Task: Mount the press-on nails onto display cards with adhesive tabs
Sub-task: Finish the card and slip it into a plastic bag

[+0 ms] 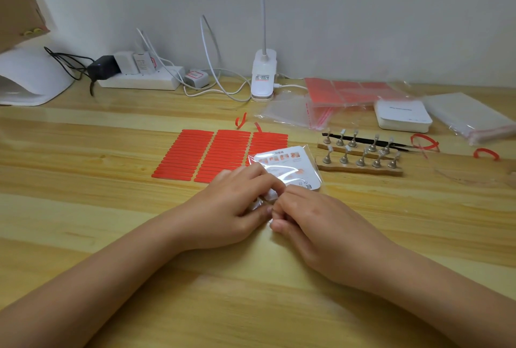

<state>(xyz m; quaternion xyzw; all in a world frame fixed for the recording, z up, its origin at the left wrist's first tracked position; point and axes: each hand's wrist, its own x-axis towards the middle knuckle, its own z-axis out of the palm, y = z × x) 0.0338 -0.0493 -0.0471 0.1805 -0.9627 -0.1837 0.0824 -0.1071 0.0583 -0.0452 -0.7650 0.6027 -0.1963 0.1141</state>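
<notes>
A white display card in a clear plastic sleeve lies on the wooden table, partly over a red sheet of adhesive strips. My left hand and my right hand meet at the sleeve's near edge, and both pinch the crinkled plastic there. Two wooden holders with metal nail stands sit to the right of the card, with small pale nail tips on the stands. Black tweezers lie behind them.
At the back right are clear zip bags with red sheets, a stack of white cards and a bag pile. Peeled red strips lie around. A clip lamp, power strip and white nail lamp stand at the back.
</notes>
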